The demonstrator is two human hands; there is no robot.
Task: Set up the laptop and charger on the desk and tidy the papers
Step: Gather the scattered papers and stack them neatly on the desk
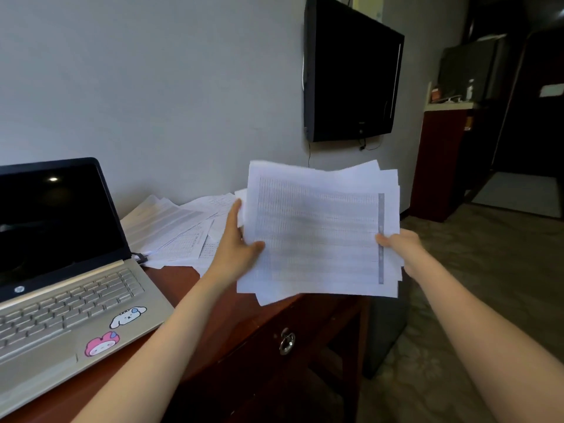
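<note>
I hold a stack of printed papers [320,230] in the air above the right end of the desk. My left hand [236,242] grips its left edge, thumb on top. My right hand [399,242] pinches its right edge. More loose papers [174,227] lie spread on the desk by the wall. A silver laptop [61,285] with two cartoon stickers stands open at the left, its screen dark. A dark plug or cable end [139,257] shows at the laptop's right hinge; no charger brick is in sight.
The reddish wooden desk [232,319] has a drawer with a ring pull [287,343]. A black TV [351,71] hangs on the wall above. A dark cabinet [439,160] stands at the right, with carpeted floor in front.
</note>
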